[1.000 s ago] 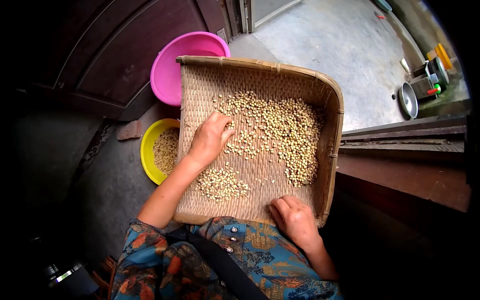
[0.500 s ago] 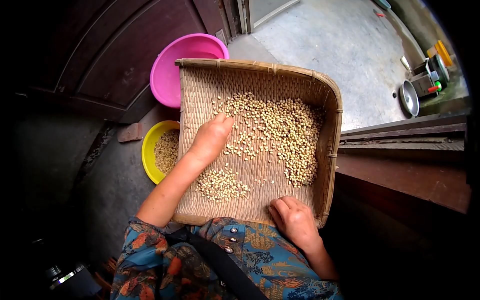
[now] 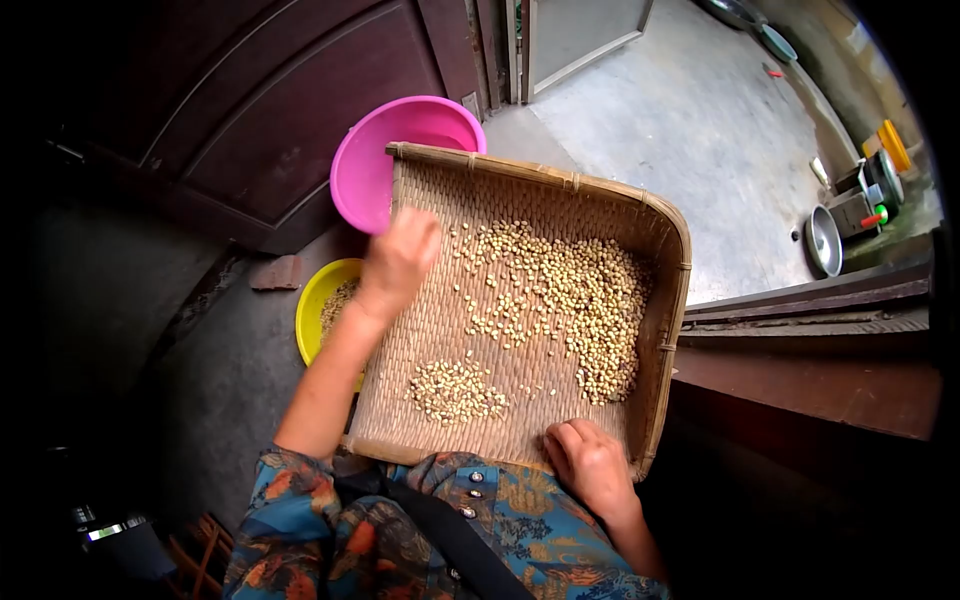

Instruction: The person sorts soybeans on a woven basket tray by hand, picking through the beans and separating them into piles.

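The tray is lying with its near edge close against the shirt. Beyond its left side, the pink basin and the yellow basin are being partly hidden. The left hand is being held over the tray's left edge, fingers bent inward; blur is masking whether anything is being gripped. The right hand is being rested at the near edge, fingers curled, their contents hidden. The wide spread of seeds is lying thickest along the tray's right side; the small pile is lying near left. Sorting is seemingly being done best when the tray is being held level, small pinches are being taken, and both groups are being left unmixed.
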A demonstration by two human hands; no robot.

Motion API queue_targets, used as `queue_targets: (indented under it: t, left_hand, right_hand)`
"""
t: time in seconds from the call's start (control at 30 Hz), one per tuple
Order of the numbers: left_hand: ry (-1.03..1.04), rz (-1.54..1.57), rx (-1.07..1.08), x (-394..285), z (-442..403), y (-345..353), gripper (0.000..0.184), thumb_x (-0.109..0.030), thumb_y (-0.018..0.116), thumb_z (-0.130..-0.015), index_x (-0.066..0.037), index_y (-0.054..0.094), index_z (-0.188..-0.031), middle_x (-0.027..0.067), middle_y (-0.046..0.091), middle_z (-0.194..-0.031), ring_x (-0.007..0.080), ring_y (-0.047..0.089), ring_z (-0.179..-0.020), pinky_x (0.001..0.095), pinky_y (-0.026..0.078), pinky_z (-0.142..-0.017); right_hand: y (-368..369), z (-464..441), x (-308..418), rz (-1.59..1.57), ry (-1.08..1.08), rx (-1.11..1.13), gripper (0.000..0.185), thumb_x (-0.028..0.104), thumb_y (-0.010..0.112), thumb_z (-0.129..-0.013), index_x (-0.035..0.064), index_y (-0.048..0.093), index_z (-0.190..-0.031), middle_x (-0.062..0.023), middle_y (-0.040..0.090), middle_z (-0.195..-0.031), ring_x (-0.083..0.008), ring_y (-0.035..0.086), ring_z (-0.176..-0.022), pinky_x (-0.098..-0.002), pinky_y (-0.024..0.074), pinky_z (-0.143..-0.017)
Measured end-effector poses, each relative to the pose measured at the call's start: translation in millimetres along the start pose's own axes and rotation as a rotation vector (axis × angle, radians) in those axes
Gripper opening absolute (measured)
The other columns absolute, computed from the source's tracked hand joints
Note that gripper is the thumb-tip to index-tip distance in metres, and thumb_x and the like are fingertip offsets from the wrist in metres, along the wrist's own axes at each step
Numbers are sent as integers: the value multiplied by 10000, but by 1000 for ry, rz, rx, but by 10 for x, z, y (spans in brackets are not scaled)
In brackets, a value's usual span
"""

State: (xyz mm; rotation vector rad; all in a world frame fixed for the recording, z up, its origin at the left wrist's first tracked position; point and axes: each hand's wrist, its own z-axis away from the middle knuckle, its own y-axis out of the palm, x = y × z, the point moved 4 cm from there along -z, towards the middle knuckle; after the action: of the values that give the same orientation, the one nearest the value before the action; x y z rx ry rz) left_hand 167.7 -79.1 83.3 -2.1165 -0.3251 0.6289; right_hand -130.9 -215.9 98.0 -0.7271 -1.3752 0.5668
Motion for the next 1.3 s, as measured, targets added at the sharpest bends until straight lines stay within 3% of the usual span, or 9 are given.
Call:
queue_targets:
  t: [0.03, 0.1, 0.17, 0.2, 0.37, 0.6, 1.13, 1.23, 1.3]
  left_hand:
    - [-102, -15, -68, 136, -144, -165, 73, 5, 622, -861, -8, 592, -926, 154, 596, -839, 278, 620, -706, 397, 526, -646]
    - [-217, -68, -82, 441, -391, -416, 139, -54, 656, -861, -2, 609, -981, 161, 616, -972, 356, 619, -835, 418, 541, -760]
    - [-103, -207, -203, 570, -500, -522, 178, -49, 656, -863, 7, 621, -1028, 171, 636, -1021, 353, 630, -902, 405, 529, -799]
    - [-60, -234, -210, 525, -502, -531, 204, -12, 637, -870, 0, 633, -1073, 144, 660, -976, 263, 656, -851, 320, 530, -769]
    - [-151, 327, 277, -63, -118, -12, 144, -10, 658, -854, 9, 658, -997, 138, 671, -945, 255, 664, -835, 333, 530, -755]
    - [-159, 295, 460, -283, 185, 521, 277, -63, 725, -809, -3, 638, -1065, 155, 635, -976, 339, 636, -886, 387, 520, -800]
    - [-113, 275, 505, -337, 230, 690, 135, -39, 675, -839, 6, 616, -951, 183, 614, -919, 365, 630, -825, 411, 521, -740]
    - [-106, 230, 528, -322, 263, 693, 114, -35, 658, -846, 7, 613, -942, 167, 620, -918, 339, 637, -811, 402, 525, -741]
    - [-105, 298, 387, -317, 230, 563, 99, -24, 648, -844, 3, 614, -933, 143, 619, -893, 297, 638, -789, 374, 528, -721]
  right_hand:
    - [1, 4, 4, 5, 6, 8, 117, 120, 685, -853, 31, 608, -862, -127, 572, -748, -312, 613, -713, -403, 510, -645]
    - [16, 3, -9, 7, -6, -8, 116, 115, 687, -850, 30, 609, -860, -127, 577, -750, -311, 613, -715, -401, 513, -643]
    - [16, 28, -9, 13, -10, -16, 115, 113, 688, -850, 30, 610, -859, -127, 580, -753, -309, 614, -716, -398, 514, -642]
    - [16, 26, -10, 18, -12, -22, 114, 114, 687, -850, 30, 610, -859, -127, 582, -755, -309, 614, -715, -397, 515, -643]
    - [25, 13, -9, 11, 10, -19, 110, 115, 680, -855, 30, 610, -848, -127, 579, -751, -307, 613, -713, -395, 512, -651]
    - [20, 21, -31, -8, 15, -20, 114, 117, 674, -858, 29, 605, -837, -131, 573, -745, -312, 610, -711, -404, 506, -651]
    - [-11, 14, -32, -55, 4, -39, 107, 107, 673, -849, 24, 606, -846, -134, 561, -748, -321, 605, -711, -414, 501, -645]
    - [5, 20, -42, -48, 5, -31, 107, 107, 674, -848, 24, 607, -848, -135, 562, -750, -321, 605, -711, -413, 501, -644]
    - [14, 33, -51, -28, -3, -22, 106, 107, 676, -847, 25, 607, -846, -136, 566, -751, -319, 605, -709, -411, 501, -643]
